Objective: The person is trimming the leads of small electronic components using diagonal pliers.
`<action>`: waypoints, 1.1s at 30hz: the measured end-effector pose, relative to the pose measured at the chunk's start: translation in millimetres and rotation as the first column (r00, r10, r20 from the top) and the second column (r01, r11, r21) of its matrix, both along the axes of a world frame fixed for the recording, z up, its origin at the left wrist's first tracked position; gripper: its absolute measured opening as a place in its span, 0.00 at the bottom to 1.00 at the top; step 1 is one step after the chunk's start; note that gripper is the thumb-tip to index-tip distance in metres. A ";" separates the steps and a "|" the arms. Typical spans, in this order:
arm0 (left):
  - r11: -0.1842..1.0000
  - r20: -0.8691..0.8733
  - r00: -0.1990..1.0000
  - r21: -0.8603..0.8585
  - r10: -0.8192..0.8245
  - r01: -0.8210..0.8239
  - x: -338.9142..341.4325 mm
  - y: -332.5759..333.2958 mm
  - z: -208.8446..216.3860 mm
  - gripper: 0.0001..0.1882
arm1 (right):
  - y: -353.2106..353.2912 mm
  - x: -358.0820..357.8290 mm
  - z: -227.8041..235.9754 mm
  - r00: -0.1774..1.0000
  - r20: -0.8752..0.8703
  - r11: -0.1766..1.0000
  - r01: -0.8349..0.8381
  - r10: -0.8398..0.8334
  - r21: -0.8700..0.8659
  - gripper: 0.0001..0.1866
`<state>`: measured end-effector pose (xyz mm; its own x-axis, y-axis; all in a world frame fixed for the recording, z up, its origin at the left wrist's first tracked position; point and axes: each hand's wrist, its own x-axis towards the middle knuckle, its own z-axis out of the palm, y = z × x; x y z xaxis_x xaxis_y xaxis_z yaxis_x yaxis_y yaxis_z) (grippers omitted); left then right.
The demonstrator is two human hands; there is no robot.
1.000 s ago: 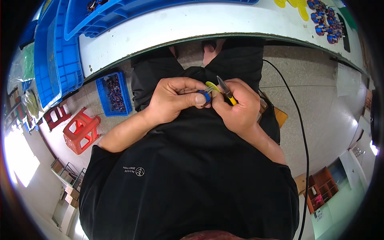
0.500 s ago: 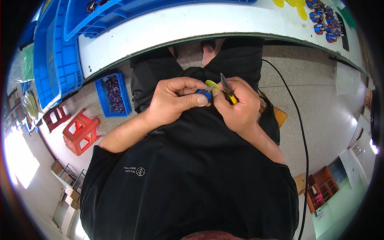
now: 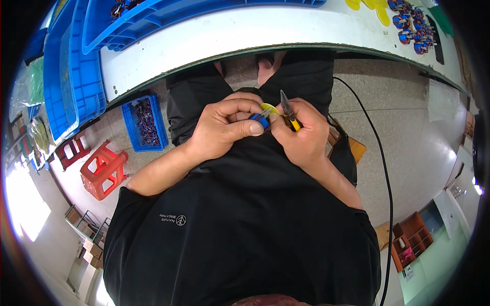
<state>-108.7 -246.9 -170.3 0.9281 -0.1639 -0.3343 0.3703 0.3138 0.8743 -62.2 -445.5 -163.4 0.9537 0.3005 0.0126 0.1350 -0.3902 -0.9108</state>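
Above my lap, my left hand (image 3: 218, 124) pinches a small blue wound coil (image 3: 260, 120) between thumb and fingers. Pale metal leads stick up from the coil against a thin yellow disc (image 3: 269, 107). Close beside it, my right hand (image 3: 306, 130) is closed, its thumb and fingertips at the disc's edge. Tucked in that same palm are pliers (image 3: 293, 116) with a dark pointed nose and yellow handle, tip upward. Fingers cover part of the coil and of the pliers' handle.
The white table (image 3: 214, 38) carries blue trays (image 3: 76, 76), several yellow discs (image 3: 382, 15) and several coils (image 3: 416, 30). On the floor stand a blue bin (image 3: 166, 137) of coils and a red stool (image 3: 102, 173). A black cable (image 3: 380, 148) hangs at right.
Both hands keep their hold on the coil, disc and pliers, with only a very slight shift. The view has moved a little.
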 end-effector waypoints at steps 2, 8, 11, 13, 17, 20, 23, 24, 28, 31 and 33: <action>0.999 -0.017 1.000 -0.038 0.004 -0.004 0.1 -1.4 0.5 0.14 | -0.3 -0.1 -0.3 1.000 -0.002 1.000 -0.002 0.002 0.013 0.07; 0.982 -0.075 0.997 -0.185 0.020 -0.034 -1.7 -1.9 -1.1 0.13 | 1.0 -2.4 0.7 1.000 -0.003 0.998 -0.004 0.004 0.061 0.07; 0.974 -0.084 0.996 -0.221 0.026 -0.044 -3.7 -1.2 -4.7 0.13 | 1.7 -3.6 1.2 1.000 -0.001 0.998 0.003 -0.003 0.068 0.07; 0.964 -0.088 0.996 -0.260 0.030 -0.052 -3.9 -1.0 -7.2 0.13 | 1.0 -3.8 0.3 1.000 -0.004 0.997 -0.011 0.011 0.078 0.07; 0.952 -0.094 0.995 -0.300 0.028 -0.056 -3.4 0.4 -10.8 0.13 | -0.1 -4.3 -2.3 1.000 -0.002 0.995 -0.023 0.024 0.096 0.06; 0.950 -0.102 0.995 -0.309 0.012 -0.043 -2.9 1.8 -12.2 0.13 | -0.8 -4.4 -4.0 1.000 0.013 0.993 -0.024 0.022 0.119 0.06; 0.949 -0.099 0.995 -0.312 0.021 -0.051 -2.5 0.9 -11.3 0.13 | -1.7 -4.1 -2.5 0.999 -0.009 0.992 -0.030 0.031 0.121 0.06; 0.948 -0.098 0.995 -0.315 0.025 -0.055 -2.2 0.5 -10.7 0.13 | -2.2 -3.9 -1.5 0.999 -0.020 0.992 -0.033 0.035 0.121 0.06; 0.952 -0.101 0.994 -0.297 0.040 -0.069 -1.0 0.7 -6.9 0.13 | -6.0 -1.6 6.1 0.999 -0.019 0.995 -0.041 0.042 0.088 0.04; 0.957 -0.105 0.993 -0.278 0.051 -0.078 0.3 1.5 -5.7 0.13 | -15.7 3.2 19.5 0.999 -0.007 0.998 -0.045 0.045 0.055 0.04; 0.951 -0.116 0.989 -0.284 0.093 -0.123 0.2 2.2 -6.7 0.13 | -33.0 14.3 37.7 0.944 -0.222 0.965 -0.259 0.243 -0.044 0.06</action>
<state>-108.6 -244.8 -177.0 0.9097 -0.1682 -0.3796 0.4013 0.5911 0.6997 -47.9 -478.6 -125.8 0.8252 0.5232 -0.2128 0.0432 -0.4340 -0.8999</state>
